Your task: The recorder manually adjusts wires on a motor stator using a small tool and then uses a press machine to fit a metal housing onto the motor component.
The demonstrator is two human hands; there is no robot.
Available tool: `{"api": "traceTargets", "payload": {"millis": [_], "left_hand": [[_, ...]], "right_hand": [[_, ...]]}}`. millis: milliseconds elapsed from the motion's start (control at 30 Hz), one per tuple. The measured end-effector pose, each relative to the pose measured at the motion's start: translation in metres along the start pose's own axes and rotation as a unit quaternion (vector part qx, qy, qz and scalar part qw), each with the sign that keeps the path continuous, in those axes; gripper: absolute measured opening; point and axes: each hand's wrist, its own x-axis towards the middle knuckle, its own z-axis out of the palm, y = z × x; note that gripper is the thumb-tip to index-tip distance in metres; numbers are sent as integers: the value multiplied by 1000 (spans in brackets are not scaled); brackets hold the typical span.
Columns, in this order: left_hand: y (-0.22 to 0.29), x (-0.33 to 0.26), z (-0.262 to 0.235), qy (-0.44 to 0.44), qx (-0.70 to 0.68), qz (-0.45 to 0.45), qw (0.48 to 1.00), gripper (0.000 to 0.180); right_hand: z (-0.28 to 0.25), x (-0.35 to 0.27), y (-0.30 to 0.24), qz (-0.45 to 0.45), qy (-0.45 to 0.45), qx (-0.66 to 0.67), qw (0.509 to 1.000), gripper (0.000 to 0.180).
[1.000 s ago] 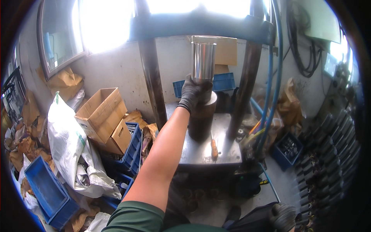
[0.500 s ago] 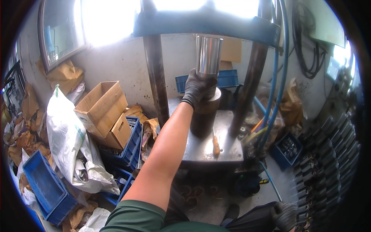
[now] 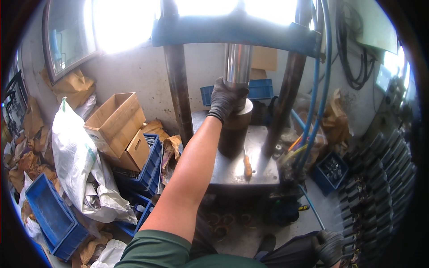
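Note:
My left hand (image 3: 225, 98), in a dark grey glove, is wrapped around the lower end of a shiny metal cylinder (image 3: 237, 67). This cylinder stands upright over a thick dark round block (image 3: 234, 134) on the press's steel bed (image 3: 263, 167). The blue crosshead (image 3: 237, 33) of the press hides its top end. An orange-handled screwdriver (image 3: 247, 166) lies on the bed, right of the block. At the lower right my gloved right hand (image 3: 329, 248) is closed at the end of a thin blue rod (image 3: 311, 207); its fingers are partly hidden.
Dark press columns (image 3: 177, 85) stand either side of the block, with blue hoses (image 3: 318, 89) at the right. Cardboard boxes (image 3: 114, 120), a white sack (image 3: 76, 165) and blue crates (image 3: 51, 214) crowd the left. Stacked metal parts (image 3: 380, 187) fill the right; a blue bin (image 3: 330, 172) sits beside them.
The blue crosshead has come down and now covers the cylinder's top rim. My left hand keeps its hold on the cylinder; my right hand stays where it was. The view has shifted slightly.

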Motion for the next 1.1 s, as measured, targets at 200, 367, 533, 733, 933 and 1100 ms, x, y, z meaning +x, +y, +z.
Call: {"api": "traceTargets", "payload": {"millis": [200,367,533,733,933,1100], "left_hand": [[15,-6,-5,-11,5,-17,1000,66],[13,-3,-4,-4,1,-28,1000,67],[5,4,3,-14,-19,5,1000,66],[-1,2,-2,-1,-36,46,998,66],[1,-7,-5,-64,-200,42,977,63],[14,-5,-1,-75,-54,58,994,83]], "right_hand": [[-6,3,-7,6,20,80,997,23],[-9,5,-8,1,24,106,994,17],[-35,41,-7,-128,174,118,969,14],[-92,192,-2,-171,452,58,873,12],[-96,202,-5,-125,400,76,905,26],[-70,78,6,-139,32,62,988,45]]}}
